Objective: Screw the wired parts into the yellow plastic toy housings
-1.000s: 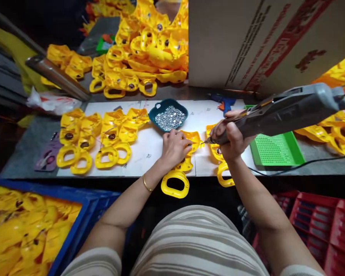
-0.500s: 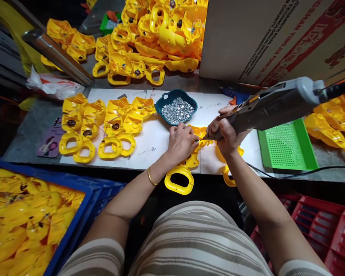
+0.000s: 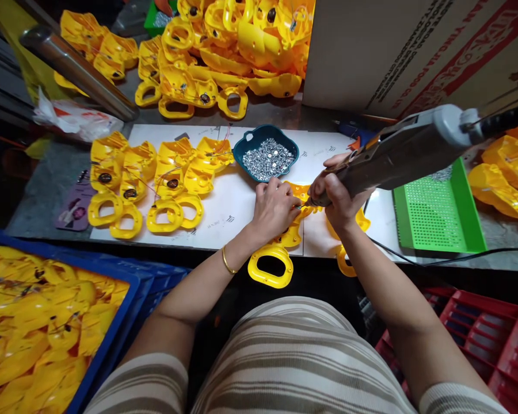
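Observation:
My right hand [image 3: 343, 198] is wrapped round a grey electric screwdriver [image 3: 401, 149], its bit pointing left and down at a yellow plastic shell [image 3: 291, 234]. The shell lies at the table's front edge, its oval handle [image 3: 270, 282] jutting past it. My left hand [image 3: 274, 210] rests over the shell, thumb and fingers pinched together right at the bit's tip; whatever they pinch is too small to make out. Beyond that hand sits a dark teal bowl [image 3: 245, 150] full of small metal screws. Another yellow shell [image 3: 362, 221] is partly hidden behind my right forearm.
Several yellow shells [image 3: 172, 167] with wires lie left on white sheets. More are heaped [image 3: 259, 54] at the back, beside a cardboard box [image 3: 349, 63]. A green basket [image 3: 435, 213] and black cord are on the right. Blue crate [image 3: 125, 299] lower left, red crates [image 3: 479, 322] lower right.
The view has shifted slightly. Both hands keep nearly the same place at the shell, the screwdriver's bit still at my left fingertips.

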Available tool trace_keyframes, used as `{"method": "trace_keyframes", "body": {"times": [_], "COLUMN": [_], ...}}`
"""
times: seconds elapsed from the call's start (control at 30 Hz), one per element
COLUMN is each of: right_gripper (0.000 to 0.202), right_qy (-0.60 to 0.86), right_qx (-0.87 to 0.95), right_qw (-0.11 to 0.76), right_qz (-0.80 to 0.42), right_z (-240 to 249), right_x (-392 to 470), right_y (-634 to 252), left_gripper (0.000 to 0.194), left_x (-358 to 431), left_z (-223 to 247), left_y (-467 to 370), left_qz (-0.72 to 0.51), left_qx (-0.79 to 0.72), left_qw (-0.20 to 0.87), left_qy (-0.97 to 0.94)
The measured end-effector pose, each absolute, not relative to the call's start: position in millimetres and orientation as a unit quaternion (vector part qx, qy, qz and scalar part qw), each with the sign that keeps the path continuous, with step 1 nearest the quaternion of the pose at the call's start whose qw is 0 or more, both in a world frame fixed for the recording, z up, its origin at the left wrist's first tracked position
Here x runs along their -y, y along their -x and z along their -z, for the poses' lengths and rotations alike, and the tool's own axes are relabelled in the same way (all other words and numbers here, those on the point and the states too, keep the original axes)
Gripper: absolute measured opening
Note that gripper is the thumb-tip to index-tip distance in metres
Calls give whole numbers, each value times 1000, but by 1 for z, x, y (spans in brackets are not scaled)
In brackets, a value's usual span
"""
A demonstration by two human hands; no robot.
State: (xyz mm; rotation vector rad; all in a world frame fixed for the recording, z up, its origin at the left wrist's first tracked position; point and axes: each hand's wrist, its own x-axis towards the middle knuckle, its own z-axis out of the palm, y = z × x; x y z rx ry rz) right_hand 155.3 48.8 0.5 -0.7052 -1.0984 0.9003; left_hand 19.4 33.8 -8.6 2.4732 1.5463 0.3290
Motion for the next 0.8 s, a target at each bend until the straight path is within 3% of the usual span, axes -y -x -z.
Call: {"method": "trace_keyframes", "body": {"times": [0.47, 0.8], "right_gripper": [22, 29], "right_qy": [301, 302], "right_qx": [500, 531], "right_qw": [696, 689], "right_qz": [-417, -390], "right_z": [3, -9], "right_x": [-48, -48], "right_y": [-158, -159], "left_gripper": [11, 9], "left_x": [-35, -35], "left_z": [7, 6], "left_y": [-20, -21], "left_qz": [-113, -103], "left_qx": [-529, -533], "left_qw": [114, 119], "left_qy": [-833, -831]}}
